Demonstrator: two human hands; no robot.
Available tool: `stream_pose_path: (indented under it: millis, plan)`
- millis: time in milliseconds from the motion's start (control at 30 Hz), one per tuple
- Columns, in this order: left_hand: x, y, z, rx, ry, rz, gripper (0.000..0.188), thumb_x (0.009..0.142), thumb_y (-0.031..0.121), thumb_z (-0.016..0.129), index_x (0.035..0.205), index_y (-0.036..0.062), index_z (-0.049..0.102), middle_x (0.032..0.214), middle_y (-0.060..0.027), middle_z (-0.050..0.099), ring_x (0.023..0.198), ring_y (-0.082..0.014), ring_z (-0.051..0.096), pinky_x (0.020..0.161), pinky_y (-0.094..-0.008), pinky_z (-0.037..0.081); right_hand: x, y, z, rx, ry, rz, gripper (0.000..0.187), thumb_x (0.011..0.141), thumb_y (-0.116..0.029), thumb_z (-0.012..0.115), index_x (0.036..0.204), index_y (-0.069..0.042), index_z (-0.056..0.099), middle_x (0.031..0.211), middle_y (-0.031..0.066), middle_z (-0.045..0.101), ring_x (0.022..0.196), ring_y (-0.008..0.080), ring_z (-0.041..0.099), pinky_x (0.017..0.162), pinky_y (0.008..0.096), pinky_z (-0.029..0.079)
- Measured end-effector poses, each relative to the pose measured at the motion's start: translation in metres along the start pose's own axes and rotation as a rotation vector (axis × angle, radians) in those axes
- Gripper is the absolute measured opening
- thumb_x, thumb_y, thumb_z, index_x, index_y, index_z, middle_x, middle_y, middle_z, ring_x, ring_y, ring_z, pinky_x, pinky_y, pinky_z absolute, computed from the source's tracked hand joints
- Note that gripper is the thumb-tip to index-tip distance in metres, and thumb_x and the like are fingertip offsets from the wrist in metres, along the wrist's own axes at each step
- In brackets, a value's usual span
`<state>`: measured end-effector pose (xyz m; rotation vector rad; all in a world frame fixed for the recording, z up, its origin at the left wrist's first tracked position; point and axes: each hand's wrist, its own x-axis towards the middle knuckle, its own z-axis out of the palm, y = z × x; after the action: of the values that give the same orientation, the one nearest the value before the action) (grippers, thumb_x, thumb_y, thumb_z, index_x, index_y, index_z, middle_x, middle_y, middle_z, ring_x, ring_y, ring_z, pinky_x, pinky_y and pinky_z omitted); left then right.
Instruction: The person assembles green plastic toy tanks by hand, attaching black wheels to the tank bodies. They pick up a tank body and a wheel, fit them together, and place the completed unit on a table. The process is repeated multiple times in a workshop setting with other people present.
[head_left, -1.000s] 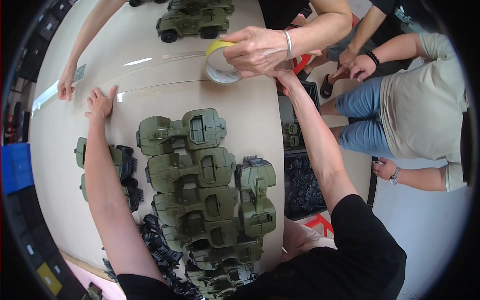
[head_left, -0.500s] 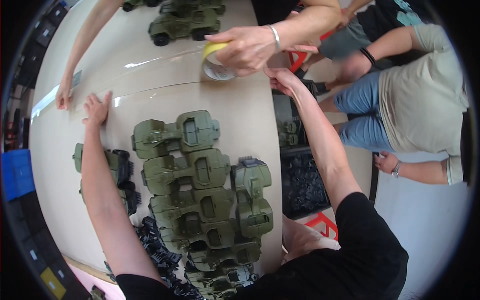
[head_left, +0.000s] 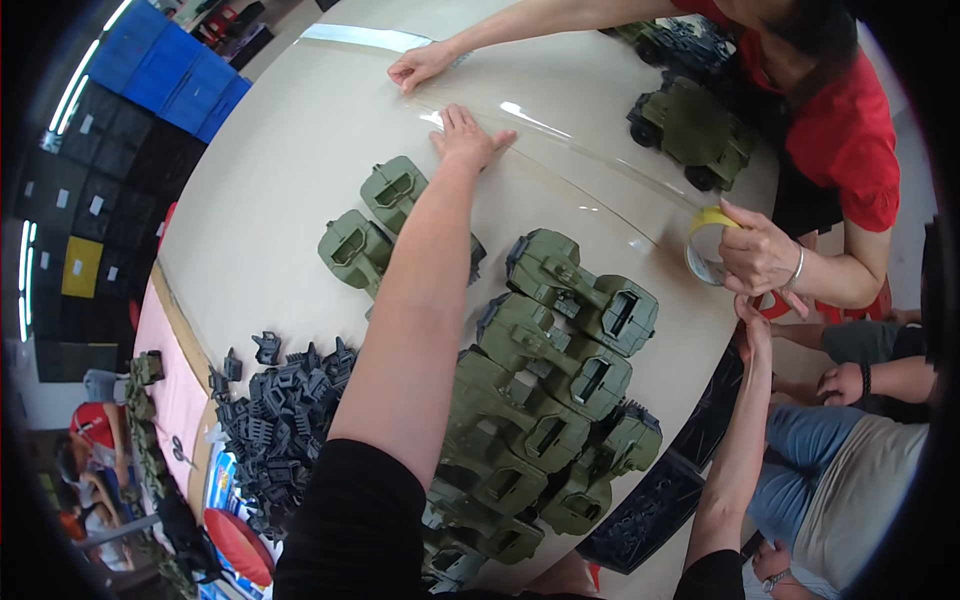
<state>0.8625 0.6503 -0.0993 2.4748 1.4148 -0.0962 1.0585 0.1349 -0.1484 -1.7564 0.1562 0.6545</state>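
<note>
My left hand [head_left: 468, 138] lies open on the beige tabletop [head_left: 290, 130], fingers spread, just below a stretched strip of clear tape [head_left: 585, 150]. My right hand [head_left: 752, 322] is at the table's right edge, fingers bent; what they grip is hidden. Right above it, a co-worker's hand [head_left: 762, 250] holds a yellow-edged tape roll [head_left: 703, 232]. The same co-worker's other hand [head_left: 420, 66] pinches down the strip's far end. A seam in the tabletop runs below the strip. Green toy vehicle bodies [head_left: 585, 290] stand in stacked rows between my forearms.
A heap of dark grey plastic parts [head_left: 285, 420] lies left of my left arm, beside more green bodies [head_left: 355, 245]. Assembled green toy trucks [head_left: 690, 130] stand at the far right. Black trays [head_left: 640, 515] sit below the right edge. Other people stand on the right.
The view has swung left, bringing the grey heap and pink table into sight. The tape roll is closer to the right edge. My hands stay near the seam.
</note>
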Motion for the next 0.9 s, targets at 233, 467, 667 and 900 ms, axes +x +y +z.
stream_pose_path:
  millis: [233, 467, 667, 900]
  plan:
    - [-0.015, 0.009, -0.018, 0.001, -0.053, -0.067, 0.103, 0.072, 0.069, 0.054, 0.140, 0.0002, 0.019, 0.147, -0.0132, 0.018, 0.138, -0.0310, 0.010, 0.106, -0.0538, 0.019, 0.004, 0.003, -0.008, 0.004, -0.035, 0.002, 0.034, 0.080, -0.034, 0.070, 0.096, -0.005, 0.063, 0.061, -0.0059, 0.043, 0.049, 0.0059, 0.034, 0.047, 0.0230, 0.022]
    - [0.013, -0.045, -0.015, 0.079, -0.193, 0.153, 0.090, 0.073, 0.050, 0.065, 0.140, 0.0059, 0.024, 0.147, -0.0080, 0.021, 0.136, -0.0284, 0.018, 0.105, -0.0530, 0.026, 0.002, -0.004, -0.011, -0.013, -0.094, 0.058, 0.047, 0.079, -0.032, 0.070, 0.110, 0.000, 0.057, 0.101, 0.0035, 0.058, 0.090, 0.0143, 0.052, 0.079, 0.0298, 0.039]
    - [-0.006, -0.030, -0.026, 0.050, -0.164, -0.012, 0.085, 0.074, 0.043, 0.068, 0.141, 0.0106, 0.027, 0.147, -0.0058, 0.021, 0.137, -0.0236, 0.018, 0.107, -0.0509, 0.024, -0.004, -0.006, -0.006, -0.047, -0.009, 0.011, 0.035, 0.079, -0.033, 0.071, 0.099, -0.005, 0.064, 0.070, -0.0036, 0.055, 0.053, 0.0066, 0.045, 0.047, 0.0219, 0.031]
    - [-0.013, -0.033, -0.038, -0.062, -0.135, -0.035, 0.089, 0.068, 0.045, 0.074, 0.137, 0.0092, 0.031, 0.143, -0.0065, 0.028, 0.134, -0.0200, 0.023, 0.105, -0.0494, 0.026, 0.005, -0.001, -0.009, -0.018, -0.045, -0.016, 0.025, 0.079, -0.029, 0.071, 0.091, -0.008, 0.063, 0.070, -0.0046, 0.050, 0.059, 0.0078, 0.044, 0.055, 0.0239, 0.032]
